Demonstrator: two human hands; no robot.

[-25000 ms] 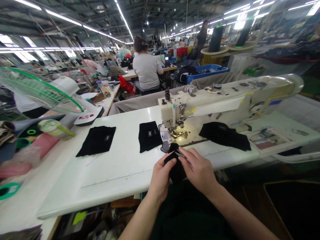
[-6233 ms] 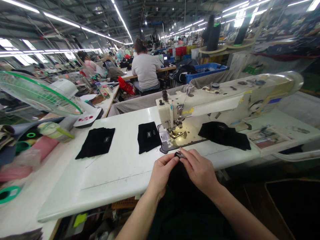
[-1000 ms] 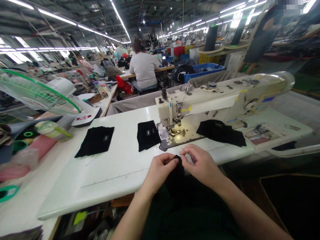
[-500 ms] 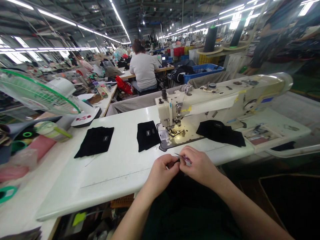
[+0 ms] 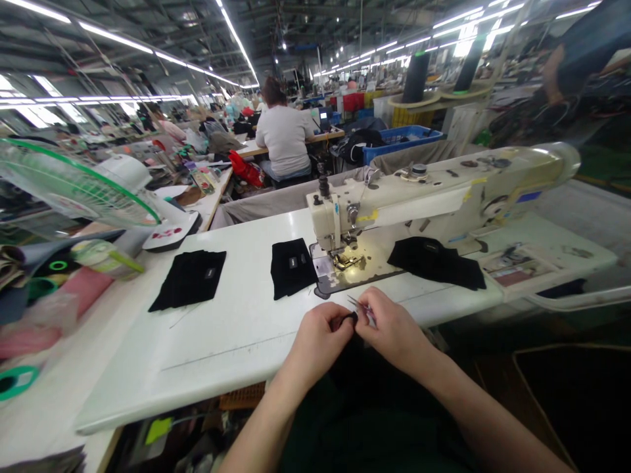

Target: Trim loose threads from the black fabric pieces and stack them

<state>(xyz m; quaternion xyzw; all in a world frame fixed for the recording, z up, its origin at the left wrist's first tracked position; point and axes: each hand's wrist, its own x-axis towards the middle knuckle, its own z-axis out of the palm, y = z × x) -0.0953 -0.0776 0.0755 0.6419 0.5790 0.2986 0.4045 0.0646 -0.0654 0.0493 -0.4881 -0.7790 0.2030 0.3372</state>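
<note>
My left hand (image 5: 320, 335) pinches a small piece of black fabric (image 5: 351, 318) in front of the table's near edge. Close beside it, my right hand (image 5: 392, 323) is closed on small metal snips (image 5: 355, 302), whose pointed tips stick up to the left. Past my hands stands a cream sewing machine (image 5: 394, 197) with its lamp lit over the needle plate. One black piece with a label (image 5: 290, 268) lies left of the needle plate, another black stack (image 5: 190, 279) farther left, and a black piece (image 5: 436, 261) under the machine's arm.
The white tabletop (image 5: 221, 335) spans the middle. At the left are a green-rimmed fan (image 5: 83, 177), a plastic jar (image 5: 106, 257) and rolls of material. A person in a white shirt (image 5: 284, 138) sits ahead, near a blue basket (image 5: 404, 141). Another person's arm (image 5: 555, 72) shows at upper right.
My hands have stayed nearly in place; the snips' tips have tilted upward and my right fingers sit slightly farther from the left ones. The person at upper right has shifted.
</note>
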